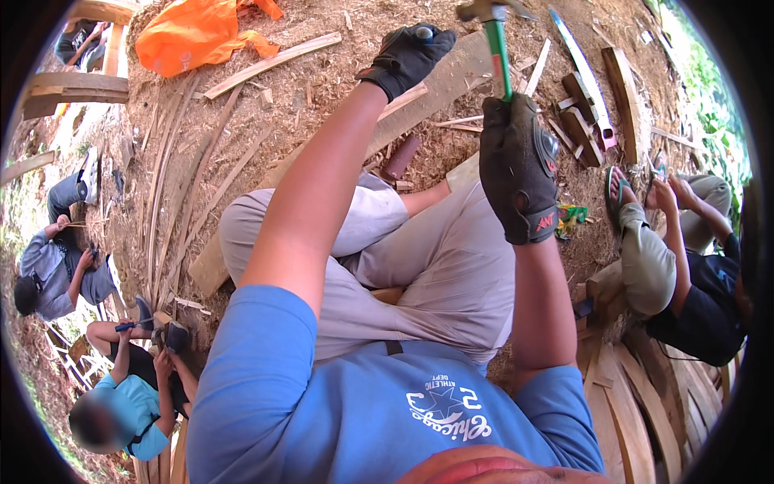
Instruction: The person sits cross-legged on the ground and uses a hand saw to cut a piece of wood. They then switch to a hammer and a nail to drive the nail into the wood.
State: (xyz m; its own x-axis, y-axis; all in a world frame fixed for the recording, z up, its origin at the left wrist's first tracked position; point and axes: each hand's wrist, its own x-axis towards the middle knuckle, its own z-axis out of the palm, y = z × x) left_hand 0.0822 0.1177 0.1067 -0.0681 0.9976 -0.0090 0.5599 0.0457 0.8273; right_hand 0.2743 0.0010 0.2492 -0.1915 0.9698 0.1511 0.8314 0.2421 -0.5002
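Both of my hands wear black work gloves. My left hand [409, 58] is closed round an upright tool handle [424, 33], seen end-on with a round, shiny top; the rest of the tool is hidden beneath the fist. It is above a wide wooden plank [451, 78] that slants across the ground in front of my crossed legs. My right hand [520, 169] grips a hammer [500, 60] by its green handle. The metal head is raised at the top edge, to the right of the left fist and apart from it.
An orange bag [189, 36] lies far left, near long wood strips [173, 177]. To the right are a handsaw [584, 73], wooden blocks [582, 133] and a thick beam [625, 101]. A reddish-brown cylinder [401, 157] lies by my legs. People sit working on both sides.
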